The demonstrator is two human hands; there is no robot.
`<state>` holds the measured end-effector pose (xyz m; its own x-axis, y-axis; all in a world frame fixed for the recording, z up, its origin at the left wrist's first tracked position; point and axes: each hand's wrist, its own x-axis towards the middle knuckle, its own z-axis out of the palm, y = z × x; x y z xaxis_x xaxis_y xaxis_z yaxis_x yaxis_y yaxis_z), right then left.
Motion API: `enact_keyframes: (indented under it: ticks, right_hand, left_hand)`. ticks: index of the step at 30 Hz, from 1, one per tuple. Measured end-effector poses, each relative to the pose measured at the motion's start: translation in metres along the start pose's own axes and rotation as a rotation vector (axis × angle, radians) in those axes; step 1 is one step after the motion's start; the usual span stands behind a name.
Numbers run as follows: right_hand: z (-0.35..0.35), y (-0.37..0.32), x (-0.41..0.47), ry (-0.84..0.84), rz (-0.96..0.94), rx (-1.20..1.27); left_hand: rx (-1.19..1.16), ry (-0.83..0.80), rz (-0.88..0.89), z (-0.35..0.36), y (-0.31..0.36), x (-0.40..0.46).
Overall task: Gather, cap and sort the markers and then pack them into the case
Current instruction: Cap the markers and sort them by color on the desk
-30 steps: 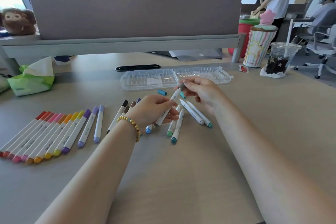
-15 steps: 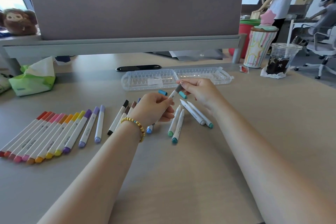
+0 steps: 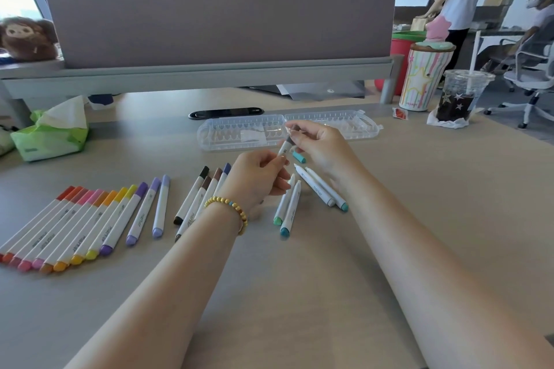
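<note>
My left hand grips the white barrel of a marker held above the desk. My right hand pinches the grey cap at that marker's far end. Under my hands lie several uncapped green and teal markers and a loose teal cap. A row of capped red, orange, pink, yellow and purple markers lies at the left. Black, brown and blue capped markers lie beside my left wrist. The clear plastic case lies open behind my hands.
A green tissue pack sits at the left. A striped tumbler and an iced drink cup stand at the right rear. A grey partition closes the desk's far side. People stand and sit beyond at the right.
Both hands have lifted the marker slightly off the desk and away from me, towards the case. My right hand's fingers have closed on the grey cap at its end.
</note>
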<state>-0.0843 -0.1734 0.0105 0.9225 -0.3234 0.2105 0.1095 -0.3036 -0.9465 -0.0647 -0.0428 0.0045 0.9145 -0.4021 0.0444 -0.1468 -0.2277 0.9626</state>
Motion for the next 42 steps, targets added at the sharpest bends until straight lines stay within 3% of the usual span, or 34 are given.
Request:
enact_keyframes:
  ticks: [4,8,14,18,29,42]
  right_hand:
    - [-0.019,0.000,0.007,0.147,0.077,0.092]
    - [-0.059,0.017,0.017,0.304,0.206,-0.103]
    - [-0.063,0.044,0.019,0.137,0.268,-0.424]
    - [-0.060,0.051,0.021,0.130,0.284,-0.501]
    - [-0.059,0.062,0.024,0.199,0.286,-0.528]
    - [-0.064,0.066,0.030,0.223,0.298,-0.473]
  left_hand:
    - [0.128,-0.012,0.083,0.009,0.000,0.001]
    - [0.537,0.025,0.179,0.011,-0.015,0.002]
    - [0.827,0.037,0.251,0.022,-0.016,0.008]
    - [0.982,0.037,0.212,0.037,-0.005,0.014]
    - [1.180,-0.019,0.043,0.060,-0.002,0.029]
    - [1.278,-0.094,-0.005,0.069,0.006,0.040]
